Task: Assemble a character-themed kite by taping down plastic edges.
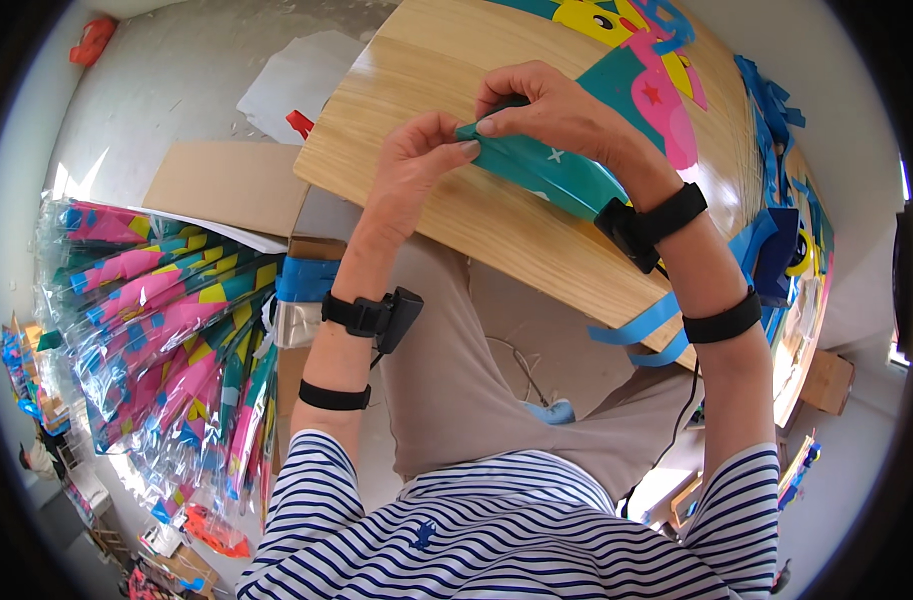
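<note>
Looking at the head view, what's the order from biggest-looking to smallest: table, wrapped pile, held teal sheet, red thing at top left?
1. Table
2. Wrapped pile
3. Teal sheet, partly hidden
4. Red thing, small but also far off

I hold both forearms (367, 262) stretched toward the far side, my left grip (418, 163) pinched just beside my right grip (552, 112), which arches, fingers (507, 80) curled.

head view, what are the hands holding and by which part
A teal sheet, pinched at its left end by the left hand and right hand.
</note>
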